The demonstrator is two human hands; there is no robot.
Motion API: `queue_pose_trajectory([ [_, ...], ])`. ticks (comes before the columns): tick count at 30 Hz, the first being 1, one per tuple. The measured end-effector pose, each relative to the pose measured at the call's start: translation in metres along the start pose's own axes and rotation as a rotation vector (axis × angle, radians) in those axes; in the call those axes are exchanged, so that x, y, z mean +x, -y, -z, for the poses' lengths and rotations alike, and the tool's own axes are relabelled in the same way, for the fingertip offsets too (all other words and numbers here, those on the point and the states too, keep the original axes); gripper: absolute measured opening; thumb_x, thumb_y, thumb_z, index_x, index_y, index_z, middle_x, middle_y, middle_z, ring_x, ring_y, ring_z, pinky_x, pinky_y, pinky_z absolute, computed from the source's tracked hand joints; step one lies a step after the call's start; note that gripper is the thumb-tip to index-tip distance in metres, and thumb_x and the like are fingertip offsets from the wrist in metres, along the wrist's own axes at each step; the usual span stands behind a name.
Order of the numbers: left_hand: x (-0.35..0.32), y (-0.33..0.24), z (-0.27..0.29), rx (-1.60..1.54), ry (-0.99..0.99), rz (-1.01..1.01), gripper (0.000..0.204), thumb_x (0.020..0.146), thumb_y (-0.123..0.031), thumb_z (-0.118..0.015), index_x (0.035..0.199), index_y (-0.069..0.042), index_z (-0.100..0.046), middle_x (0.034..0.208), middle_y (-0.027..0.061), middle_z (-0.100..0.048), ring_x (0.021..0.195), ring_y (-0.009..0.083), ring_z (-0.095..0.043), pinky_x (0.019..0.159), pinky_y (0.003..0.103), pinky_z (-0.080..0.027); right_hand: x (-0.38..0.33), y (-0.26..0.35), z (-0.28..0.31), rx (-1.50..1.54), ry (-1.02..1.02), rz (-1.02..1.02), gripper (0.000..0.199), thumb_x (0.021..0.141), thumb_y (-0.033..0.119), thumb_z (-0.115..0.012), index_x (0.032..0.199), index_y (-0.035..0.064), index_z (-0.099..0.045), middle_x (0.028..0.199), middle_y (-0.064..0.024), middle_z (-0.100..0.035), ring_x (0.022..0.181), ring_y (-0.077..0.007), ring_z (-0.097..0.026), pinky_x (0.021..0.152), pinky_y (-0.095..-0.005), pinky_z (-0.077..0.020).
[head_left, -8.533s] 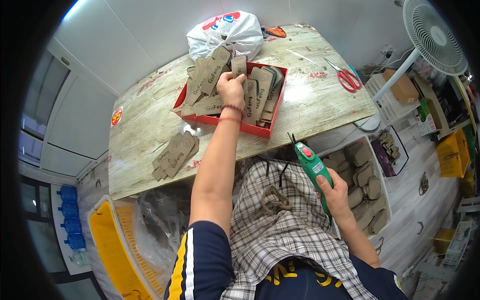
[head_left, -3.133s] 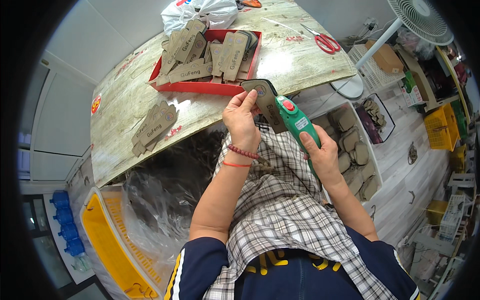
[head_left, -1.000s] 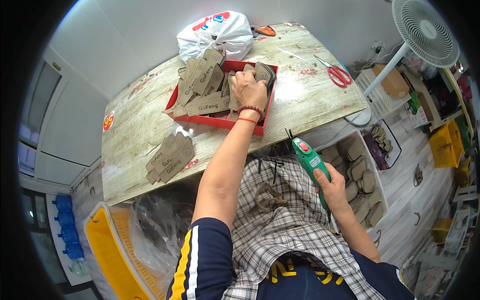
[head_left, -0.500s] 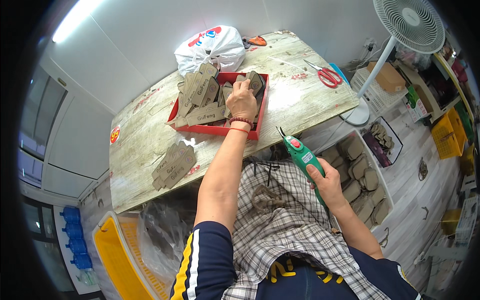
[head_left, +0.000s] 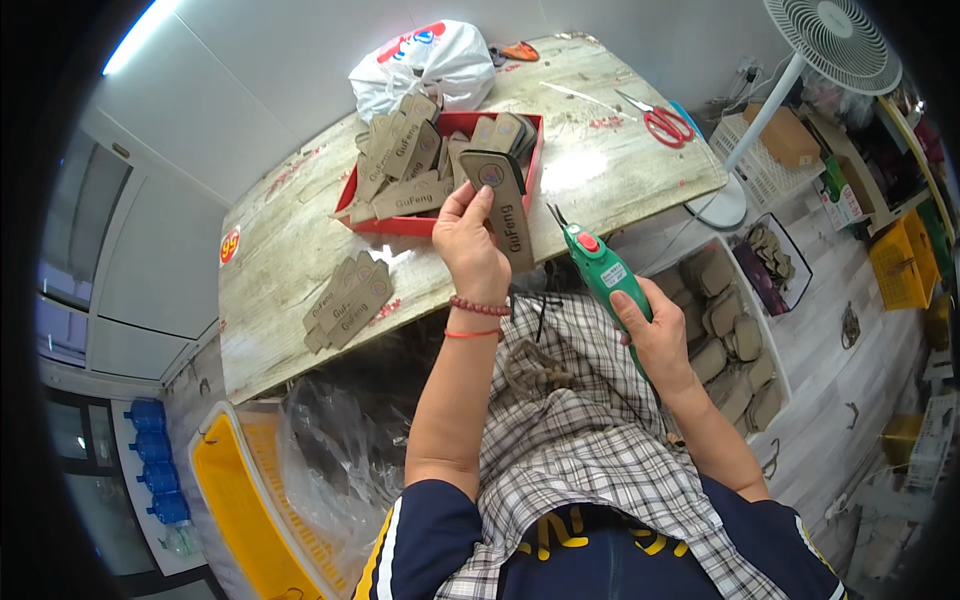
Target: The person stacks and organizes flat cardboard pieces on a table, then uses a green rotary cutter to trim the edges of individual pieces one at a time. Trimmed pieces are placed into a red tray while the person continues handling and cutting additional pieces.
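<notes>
A beige fabric strip (head_left: 507,205) with a rounded dark-edged end, a small round emblem and dark lettering is pinched in my left hand (head_left: 470,240), tilted over the table's front edge. My right hand (head_left: 658,335) is wrapped around green electric scissors (head_left: 600,268) with a red button; their thin dark blades point up and left, apart from the strip. Behind my left hand stands a red open box (head_left: 400,226) full of similar strips (head_left: 410,165). A small fanned stack of strips (head_left: 350,305) lies on the table left of my forearm.
Red-handled scissors (head_left: 668,127) and a white plastic bag (head_left: 425,75) lie on the marbled table (head_left: 270,300). A white fan (head_left: 790,90) stands at the far right. Beige pieces (head_left: 745,340) fill a white bin below right. A yellow basket (head_left: 245,500) sits lower left.
My left hand has come out of the red box toward me, bringing a fabric strip with it. My right hand holds the electric scissors in nearly the same place.
</notes>
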State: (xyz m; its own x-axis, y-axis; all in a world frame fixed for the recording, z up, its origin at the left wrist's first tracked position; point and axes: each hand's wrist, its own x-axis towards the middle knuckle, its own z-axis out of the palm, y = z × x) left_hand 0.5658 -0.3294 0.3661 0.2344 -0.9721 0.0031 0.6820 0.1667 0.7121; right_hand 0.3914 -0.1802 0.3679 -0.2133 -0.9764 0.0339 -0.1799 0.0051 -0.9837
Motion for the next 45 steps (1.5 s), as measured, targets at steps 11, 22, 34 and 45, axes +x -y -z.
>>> queue_pose_trajectory([
  [11,-0.046,0.032,0.013,-0.033,-0.039,0.195,0.012,0.087,-0.003,-0.067,0.094,-0.003,-0.057,0.088,0.007,-0.067,0.075,0.0146,-0.065,0.067,0.027,-0.052,-0.012,-0.012,0.008,0.003,0.025,-0.066,0.043,0.091,0.037,-0.066,0.11,-0.0018,-0.063,0.068,0.0012,-0.055,0.055,-0.0043,-0.046,0.049,-0.0222,-0.0391],
  [22,-0.055,0.04,0.02,0.061,-0.026,0.259,0.008,0.085,-0.002,-0.069,0.088,-0.003,-0.061,0.084,0.0062,-0.068,0.07,0.0123,-0.064,0.063,0.026,-0.052,-0.015,-0.022,0.009,0.045,0.012,-0.12,0.044,0.09,0.038,-0.066,0.111,-0.0009,-0.063,0.069,0.0008,-0.054,0.054,-0.0051,-0.048,0.05,-0.0224,-0.0404],
  [34,-0.065,0.034,0.033,0.288,0.076,0.245,0.007,0.084,-0.001,-0.069,0.09,0.001,-0.065,0.082,0.0055,-0.069,0.068,0.0095,-0.063,0.061,0.022,-0.051,-0.012,-0.014,0.011,0.019,0.02,-0.102,0.044,0.09,0.039,-0.065,0.11,-0.0008,-0.063,0.069,0.0004,-0.055,0.054,-0.0053,-0.049,0.049,-0.0223,-0.041],
  [45,-0.052,0.017,0.031,0.47,0.12,0.048,0.015,0.083,0.0,-0.07,0.098,0.004,-0.07,0.085,0.0049,-0.07,0.072,0.0075,-0.062,0.067,0.019,-0.05,-0.014,-0.021,0.012,0.016,0.056,-0.088,0.044,0.09,0.038,-0.066,0.11,-0.001,-0.063,0.07,0.0006,-0.056,0.054,-0.0053,-0.048,0.049,-0.022,-0.0416],
])
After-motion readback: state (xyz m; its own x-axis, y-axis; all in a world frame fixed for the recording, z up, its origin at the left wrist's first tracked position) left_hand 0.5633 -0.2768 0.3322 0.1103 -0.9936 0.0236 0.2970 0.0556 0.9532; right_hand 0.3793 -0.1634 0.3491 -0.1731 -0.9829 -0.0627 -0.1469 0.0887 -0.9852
